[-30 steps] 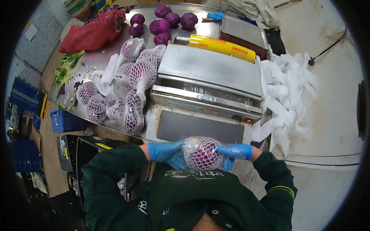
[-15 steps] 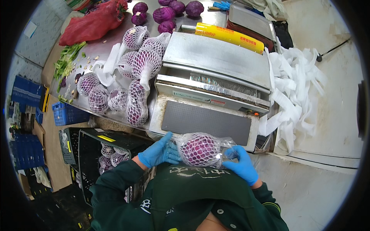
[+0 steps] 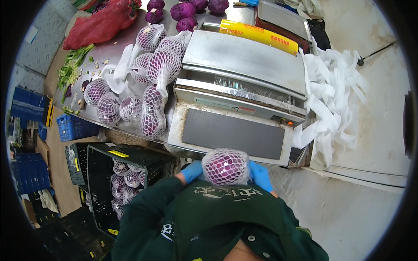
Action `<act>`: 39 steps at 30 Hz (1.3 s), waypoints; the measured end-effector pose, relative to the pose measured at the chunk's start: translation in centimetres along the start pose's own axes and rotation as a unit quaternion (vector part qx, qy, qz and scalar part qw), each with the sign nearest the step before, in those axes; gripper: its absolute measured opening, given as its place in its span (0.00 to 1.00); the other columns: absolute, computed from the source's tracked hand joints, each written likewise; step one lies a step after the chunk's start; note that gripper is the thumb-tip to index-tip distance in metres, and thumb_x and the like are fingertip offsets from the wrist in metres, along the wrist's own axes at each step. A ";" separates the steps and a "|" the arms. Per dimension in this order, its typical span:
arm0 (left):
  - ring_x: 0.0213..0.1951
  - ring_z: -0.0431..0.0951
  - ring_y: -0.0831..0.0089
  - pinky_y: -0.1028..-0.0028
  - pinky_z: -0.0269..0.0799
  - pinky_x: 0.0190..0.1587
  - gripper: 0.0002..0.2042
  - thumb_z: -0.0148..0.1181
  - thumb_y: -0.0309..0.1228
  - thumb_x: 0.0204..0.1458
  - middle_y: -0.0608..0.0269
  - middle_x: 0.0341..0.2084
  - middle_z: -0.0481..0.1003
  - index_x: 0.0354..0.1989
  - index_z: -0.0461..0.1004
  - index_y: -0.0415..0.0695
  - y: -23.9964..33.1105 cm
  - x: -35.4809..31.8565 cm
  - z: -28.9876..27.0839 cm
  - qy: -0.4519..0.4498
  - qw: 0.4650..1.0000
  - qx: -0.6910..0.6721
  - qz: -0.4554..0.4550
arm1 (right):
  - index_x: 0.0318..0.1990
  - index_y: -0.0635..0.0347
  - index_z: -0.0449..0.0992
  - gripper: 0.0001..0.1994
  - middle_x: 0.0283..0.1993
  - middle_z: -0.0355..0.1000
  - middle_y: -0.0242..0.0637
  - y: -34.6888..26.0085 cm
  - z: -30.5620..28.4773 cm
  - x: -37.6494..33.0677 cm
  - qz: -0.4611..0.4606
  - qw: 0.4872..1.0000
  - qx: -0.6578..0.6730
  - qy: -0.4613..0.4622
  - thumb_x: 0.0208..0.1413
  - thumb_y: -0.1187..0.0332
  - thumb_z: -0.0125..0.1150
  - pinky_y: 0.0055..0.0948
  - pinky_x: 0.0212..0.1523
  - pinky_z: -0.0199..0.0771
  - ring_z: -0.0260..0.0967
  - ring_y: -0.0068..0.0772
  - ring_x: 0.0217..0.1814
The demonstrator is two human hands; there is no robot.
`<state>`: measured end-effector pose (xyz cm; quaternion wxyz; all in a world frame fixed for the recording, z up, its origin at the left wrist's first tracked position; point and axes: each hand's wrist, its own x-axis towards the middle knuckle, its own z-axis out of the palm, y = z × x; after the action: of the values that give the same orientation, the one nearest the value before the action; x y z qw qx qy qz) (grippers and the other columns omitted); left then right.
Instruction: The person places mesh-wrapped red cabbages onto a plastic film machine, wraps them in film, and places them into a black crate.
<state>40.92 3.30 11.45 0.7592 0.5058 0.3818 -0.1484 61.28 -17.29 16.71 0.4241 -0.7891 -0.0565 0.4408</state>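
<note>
Close to my chest, at the front edge of the film wrapping machine (image 3: 233, 135), I hold a red cabbage (image 3: 226, 167) in a white foam net under clear film. My left hand (image 3: 192, 171), in a blue glove, grips its left side. On its right side is my right hand (image 3: 260, 175), gloved in blue too. The cabbage hides most of the fingers of both hands. Left of the machine, several netted red cabbages (image 3: 153, 114) lie on the steel table (image 3: 116, 48).
A black crate (image 3: 130, 152) at lower left holds several wrapped cabbages. Bare cabbages (image 3: 183, 11), a red mesh sack (image 3: 100, 26) and green leaf trimmings (image 3: 74, 65) lie farther back. A yellow film box (image 3: 259, 35) rests behind the machine; white foam nets (image 3: 333, 100) are heaped right.
The cabbage has turned and the loose film at its right end is no longer visible. My left hand moved right against it, and my right hand moved in close to its side.
</note>
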 end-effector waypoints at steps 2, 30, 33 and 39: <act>0.30 0.76 0.69 0.72 0.73 0.35 0.21 0.50 0.45 0.60 0.54 0.30 0.76 0.42 0.72 0.34 0.4 2.0 1.3 -0.061 0.992 0.032 0.102 | 0.30 0.63 0.72 0.13 0.24 0.71 0.42 0.2 1.6 0.7 -0.102 0.991 -0.082 -0.012 0.58 0.61 0.54 0.35 0.28 0.67 0.68 0.42 0.24; 0.51 0.74 0.65 0.69 0.65 0.58 0.17 0.48 0.33 0.60 0.48 0.48 0.74 0.50 0.70 0.31 18.4 -9.0 -0.3 -0.304 0.919 -0.189 0.167 | 0.27 0.56 0.72 0.15 0.26 0.65 0.35 -29.4 9.6 -1.7 -0.704 0.567 -0.244 -0.351 0.53 0.53 0.60 0.35 0.31 0.68 0.66 0.39 0.31; 0.52 0.73 0.66 0.70 0.65 0.58 0.18 0.47 0.34 0.61 0.49 0.49 0.73 0.52 0.68 0.32 14.9 -8.8 -0.8 -0.250 0.929 -0.231 0.143 | 0.40 0.60 0.74 0.16 0.41 0.70 0.39 -27.9 12.4 -1.2 -0.431 0.658 -0.117 -0.606 0.57 0.55 0.56 0.32 0.50 0.66 0.67 0.36 0.47; 0.54 0.72 0.67 0.72 0.65 0.58 0.20 0.46 0.35 0.62 0.50 0.51 0.71 0.57 0.64 0.34 9.6 -10.4 -2.5 0.128 0.955 -0.212 0.161 | 0.56 0.66 0.69 0.18 0.59 0.66 0.42 -27.3 12.1 0.5 -0.006 0.671 0.086 -0.736 0.62 0.67 0.47 0.29 0.63 0.58 0.62 0.32 0.62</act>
<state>38.83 8.12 24.79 0.8078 0.4029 0.4115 0.1260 60.36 7.78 32.98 0.3130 -0.1684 -0.3170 0.8793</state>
